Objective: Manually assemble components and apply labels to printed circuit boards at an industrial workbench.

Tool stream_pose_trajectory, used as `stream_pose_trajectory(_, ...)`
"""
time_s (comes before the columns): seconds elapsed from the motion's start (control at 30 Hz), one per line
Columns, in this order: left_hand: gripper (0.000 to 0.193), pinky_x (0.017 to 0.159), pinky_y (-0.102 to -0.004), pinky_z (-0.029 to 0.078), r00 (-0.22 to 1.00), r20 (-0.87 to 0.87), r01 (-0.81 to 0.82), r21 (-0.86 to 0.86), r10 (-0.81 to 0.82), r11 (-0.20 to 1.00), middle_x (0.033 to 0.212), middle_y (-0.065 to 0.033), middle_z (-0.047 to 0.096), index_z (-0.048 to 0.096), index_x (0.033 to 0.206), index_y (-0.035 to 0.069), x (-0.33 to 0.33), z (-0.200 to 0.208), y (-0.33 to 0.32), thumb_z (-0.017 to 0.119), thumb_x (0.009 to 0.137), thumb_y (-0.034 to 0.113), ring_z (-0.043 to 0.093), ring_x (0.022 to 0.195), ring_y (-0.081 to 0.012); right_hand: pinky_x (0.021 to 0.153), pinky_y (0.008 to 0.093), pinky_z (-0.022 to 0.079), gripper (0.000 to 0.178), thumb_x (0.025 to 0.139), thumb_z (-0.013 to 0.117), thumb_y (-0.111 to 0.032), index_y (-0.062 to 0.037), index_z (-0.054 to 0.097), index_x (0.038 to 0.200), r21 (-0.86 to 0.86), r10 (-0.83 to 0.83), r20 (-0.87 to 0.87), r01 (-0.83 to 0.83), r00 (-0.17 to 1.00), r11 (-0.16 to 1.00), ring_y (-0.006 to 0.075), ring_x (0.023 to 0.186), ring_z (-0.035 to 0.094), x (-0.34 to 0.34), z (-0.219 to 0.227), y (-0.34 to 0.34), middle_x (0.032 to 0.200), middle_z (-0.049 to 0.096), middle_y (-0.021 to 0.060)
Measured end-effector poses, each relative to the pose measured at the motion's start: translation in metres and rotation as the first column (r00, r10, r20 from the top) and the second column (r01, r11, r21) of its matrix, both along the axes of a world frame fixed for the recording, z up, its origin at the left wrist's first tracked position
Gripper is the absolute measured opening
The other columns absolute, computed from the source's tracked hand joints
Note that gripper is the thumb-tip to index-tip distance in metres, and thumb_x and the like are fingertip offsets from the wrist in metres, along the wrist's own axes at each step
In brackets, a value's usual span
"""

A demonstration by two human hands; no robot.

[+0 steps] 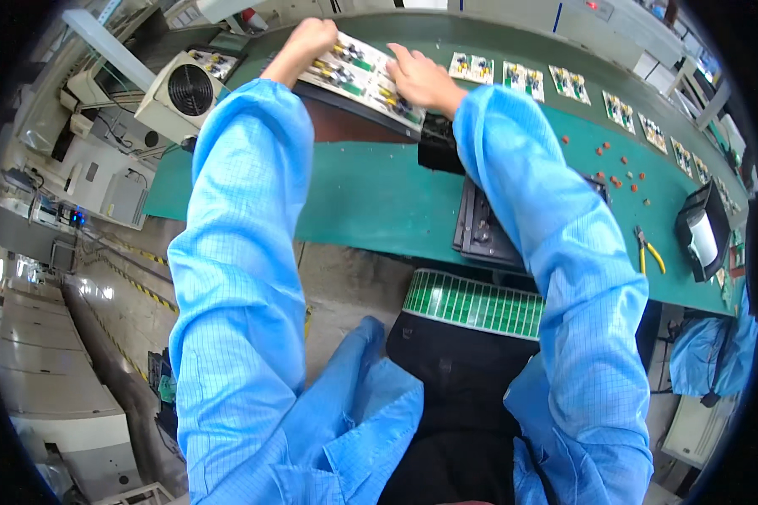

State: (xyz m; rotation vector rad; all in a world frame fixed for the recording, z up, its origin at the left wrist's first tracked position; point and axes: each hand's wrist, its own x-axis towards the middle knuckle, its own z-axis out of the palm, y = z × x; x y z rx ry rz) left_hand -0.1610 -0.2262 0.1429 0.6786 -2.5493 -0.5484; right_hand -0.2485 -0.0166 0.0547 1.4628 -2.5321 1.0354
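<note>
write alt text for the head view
Both hands, the left and the right, rest on a panel of circuit boards on a green bench. More boards line the belt to the right; yellow pliers lie nearby.

A green workbench [370,198] curves from upper left to the right edge. On it lie a circuit board panel [358,71] at top centre, a row of smaller boards [526,80] toward upper right, scattered small red parts [619,172], a black fixture [484,231] at centre, and yellow-handled pliers [648,251] at right.
</note>
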Motion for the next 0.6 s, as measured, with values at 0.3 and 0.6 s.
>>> stream_pose_trajectory(0.3, 0.045, 0.084, -0.0492, 0.06, 0.637, -0.657, 0.49, 0.749, 0.403, 0.447, 0.108, -0.0239, 0.07, 0.06, 0.114, -0.01, 0.012, -0.013, 0.089, 0.037, 0.101, 0.027, 0.072, 0.094, -0.0357, 0.09, 0.0361, 0.049, 0.059, 0.103, 0.06, -0.047, 0.0051, 0.05, 0.129, -0.497, -0.031, 0.48, 0.302, 0.877, 0.813, 0.0179, 0.1, 0.058, 0.012, 0.029, 0.065, 0.113, 0.062, 0.0147)
stream_pose_trajectory(0.6, 0.027, 0.092, -0.0368, 0.047, 0.622, -0.776, 0.349, 0.394, 0.105, 0.85, 0.114, -0.0137, 0.055, 0.051, 0.124, -0.002, 0.05, -0.065, 0.148, 0.048, 0.105, 0.018, 0.055, 0.1, -0.0212, 0.094, 0.0336, 0.055, 0.04, 0.103, 0.064, -0.017, 0.0035, 0.049, 0.134, -0.74, 0.456, 0.459, 0.045, 0.763, 0.671, 0.0166, 0.109, 0.066, 0.017, 0.043, 0.063, 0.124, 0.067, 0.012)
